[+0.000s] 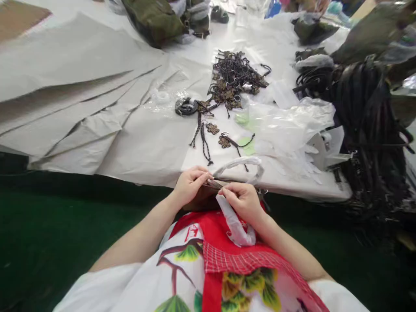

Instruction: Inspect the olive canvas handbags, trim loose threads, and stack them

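Observation:
At the table's front edge, my left hand (191, 185) pinches the zipped edge of a dark brown bag (198, 201), mostly hidden below my hands. Its white-wrapped handle (242, 161) arches onto the table. My right hand (244, 200) is closed at the same opening, fingers pressed together. Another white-wrapped strip (232, 219) hangs from beneath it over my red apron. Just beyond, flower-shaped charms with braided cords lie on the table: one charm (225, 141) to the right, another charm (212, 128) further back.
A heap of braided cord charms (238, 76) lies mid-table beside a coiled black strap (186, 106). Clear plastic bags (289, 125) spread to the right. Black straps (367, 121) hang over the right edge. Olive bags (156, 21) stand at the back; creased covering (71, 86) lies left.

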A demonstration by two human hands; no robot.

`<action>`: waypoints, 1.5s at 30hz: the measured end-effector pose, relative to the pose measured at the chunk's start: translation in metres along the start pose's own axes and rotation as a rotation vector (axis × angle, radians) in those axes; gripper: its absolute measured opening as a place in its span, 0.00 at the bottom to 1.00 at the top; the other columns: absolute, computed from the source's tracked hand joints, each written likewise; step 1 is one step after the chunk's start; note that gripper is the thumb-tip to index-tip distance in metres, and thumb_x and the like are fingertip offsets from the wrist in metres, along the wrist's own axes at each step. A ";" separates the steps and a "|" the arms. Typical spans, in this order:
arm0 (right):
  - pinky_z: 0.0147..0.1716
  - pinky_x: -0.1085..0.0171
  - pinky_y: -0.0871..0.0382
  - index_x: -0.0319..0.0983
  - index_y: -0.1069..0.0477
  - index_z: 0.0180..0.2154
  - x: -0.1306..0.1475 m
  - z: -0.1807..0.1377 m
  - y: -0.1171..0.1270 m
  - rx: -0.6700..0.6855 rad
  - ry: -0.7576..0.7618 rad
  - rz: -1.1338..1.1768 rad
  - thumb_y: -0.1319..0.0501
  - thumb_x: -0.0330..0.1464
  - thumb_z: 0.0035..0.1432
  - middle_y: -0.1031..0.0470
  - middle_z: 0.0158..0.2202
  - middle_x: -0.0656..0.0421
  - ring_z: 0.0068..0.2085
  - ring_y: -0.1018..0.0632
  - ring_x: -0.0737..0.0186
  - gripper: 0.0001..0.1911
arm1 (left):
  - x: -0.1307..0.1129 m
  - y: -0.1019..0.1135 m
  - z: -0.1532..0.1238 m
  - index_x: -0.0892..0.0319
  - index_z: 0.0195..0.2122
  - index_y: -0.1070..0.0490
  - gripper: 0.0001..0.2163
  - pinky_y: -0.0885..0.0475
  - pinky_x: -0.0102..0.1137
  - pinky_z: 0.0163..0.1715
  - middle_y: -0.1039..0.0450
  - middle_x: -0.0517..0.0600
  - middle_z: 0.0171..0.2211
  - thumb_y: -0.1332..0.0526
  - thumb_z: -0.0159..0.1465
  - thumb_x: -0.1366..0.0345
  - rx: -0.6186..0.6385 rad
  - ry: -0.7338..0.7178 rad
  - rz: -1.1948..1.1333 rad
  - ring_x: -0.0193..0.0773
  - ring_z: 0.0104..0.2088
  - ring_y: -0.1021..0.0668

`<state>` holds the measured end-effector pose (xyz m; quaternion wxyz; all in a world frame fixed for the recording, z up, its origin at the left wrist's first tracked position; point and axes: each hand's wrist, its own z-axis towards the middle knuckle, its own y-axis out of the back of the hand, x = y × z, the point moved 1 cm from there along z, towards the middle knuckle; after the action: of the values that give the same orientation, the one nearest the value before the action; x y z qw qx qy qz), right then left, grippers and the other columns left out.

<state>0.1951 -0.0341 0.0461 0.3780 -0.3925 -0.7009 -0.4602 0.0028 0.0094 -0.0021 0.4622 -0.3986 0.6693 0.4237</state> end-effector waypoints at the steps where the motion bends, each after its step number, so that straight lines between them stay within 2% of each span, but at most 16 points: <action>1: 0.22 0.69 0.41 0.36 0.20 0.28 -0.001 0.001 -0.001 -0.006 0.004 -0.009 0.42 0.34 0.57 0.25 0.21 0.60 0.21 0.32 0.68 0.14 | 0.000 0.001 -0.001 0.57 0.33 0.19 0.13 0.32 0.32 0.47 0.24 0.51 0.38 0.41 0.65 0.59 0.000 -0.001 0.002 0.39 0.42 0.23; 6: 0.20 0.69 0.44 0.36 0.20 0.28 -0.002 0.003 -0.003 -0.047 0.027 -0.049 0.42 0.34 0.57 0.27 0.19 0.61 0.19 0.35 0.70 0.13 | -0.001 0.004 -0.004 0.56 0.33 0.19 0.13 0.31 0.32 0.47 0.24 0.50 0.38 0.42 0.65 0.58 -0.011 -0.024 0.040 0.39 0.42 0.23; 11: 0.22 0.69 0.41 0.36 0.20 0.28 -0.001 0.002 -0.002 -0.115 0.028 -0.072 0.42 0.33 0.57 0.24 0.22 0.59 0.21 0.32 0.68 0.13 | -0.003 0.002 -0.004 0.56 0.34 0.19 0.13 0.30 0.33 0.47 0.23 0.50 0.38 0.42 0.66 0.58 -0.034 -0.073 0.099 0.39 0.42 0.22; 19: 0.20 0.69 0.44 0.36 0.20 0.28 -0.002 0.001 -0.006 -0.102 0.044 -0.081 0.41 0.33 0.57 0.29 0.17 0.62 0.18 0.37 0.71 0.13 | -0.008 0.002 -0.007 0.56 0.37 0.20 0.12 0.28 0.32 0.47 0.22 0.51 0.40 0.44 0.67 0.61 -0.075 -0.167 0.169 0.39 0.43 0.22; 23: 0.21 0.68 0.42 0.38 0.19 0.30 -0.006 0.004 -0.010 -0.115 0.065 -0.096 0.41 0.33 0.57 0.27 0.19 0.62 0.19 0.33 0.69 0.12 | -0.010 0.004 -0.009 0.56 0.41 0.21 0.11 0.28 0.33 0.49 0.23 0.52 0.44 0.44 0.67 0.65 -0.049 -0.252 0.201 0.39 0.45 0.22; 26: 0.26 0.68 0.36 0.39 0.19 0.32 -0.007 0.008 -0.011 -0.096 0.053 -0.114 0.41 0.33 0.58 0.20 0.25 0.60 0.24 0.25 0.65 0.12 | -0.010 0.007 -0.009 0.56 0.41 0.22 0.09 0.27 0.33 0.49 0.23 0.52 0.43 0.42 0.65 0.67 -0.051 -0.293 0.239 0.39 0.45 0.22; 30: 0.33 0.65 0.31 0.40 0.19 0.34 -0.008 0.014 -0.011 0.005 0.008 -0.149 0.42 0.33 0.60 0.17 0.33 0.59 0.32 0.20 0.60 0.12 | -0.007 0.011 -0.005 0.56 0.36 0.22 0.05 0.26 0.32 0.46 0.21 0.51 0.39 0.38 0.63 0.66 -0.042 -0.280 0.266 0.37 0.40 0.20; 36: 0.31 0.66 0.35 0.41 0.21 0.33 -0.007 0.019 -0.012 0.030 0.020 -0.282 0.43 0.34 0.62 0.19 0.30 0.59 0.30 0.22 0.62 0.12 | -0.007 0.019 -0.002 0.54 0.29 0.23 0.05 0.25 0.31 0.42 0.20 0.47 0.35 0.37 0.62 0.66 0.042 -0.243 0.358 0.36 0.37 0.20; 41: 0.30 0.66 0.37 0.40 0.24 0.33 -0.009 0.020 -0.014 0.003 0.074 -0.380 0.43 0.33 0.61 0.21 0.29 0.59 0.29 0.24 0.63 0.10 | -0.016 0.026 -0.004 0.56 0.28 0.27 0.04 0.27 0.37 0.50 0.25 0.53 0.51 0.39 0.61 0.68 0.070 -0.154 0.513 0.42 0.46 0.21; 43: 0.31 0.66 0.36 0.39 0.24 0.38 -0.009 0.020 -0.014 -0.031 0.115 -0.354 0.41 0.33 0.60 0.22 0.29 0.59 0.29 0.25 0.63 0.08 | -0.021 0.027 -0.005 0.57 0.27 0.28 0.06 0.28 0.39 0.51 0.26 0.54 0.52 0.40 0.61 0.69 0.104 -0.119 0.515 0.43 0.47 0.21; 45: 0.31 0.66 0.35 0.37 0.26 0.44 -0.006 0.021 -0.013 -0.080 0.173 -0.298 0.41 0.33 0.60 0.25 0.28 0.59 0.29 0.26 0.63 0.12 | -0.027 0.027 -0.005 0.57 0.26 0.29 0.07 0.29 0.39 0.52 0.25 0.54 0.50 0.41 0.62 0.68 0.126 -0.119 0.423 0.43 0.48 0.22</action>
<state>0.1824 -0.0190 0.0296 0.3486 -0.2581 -0.6972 -0.5708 -0.0168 0.0175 0.0304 0.4257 -0.1941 0.7348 0.4911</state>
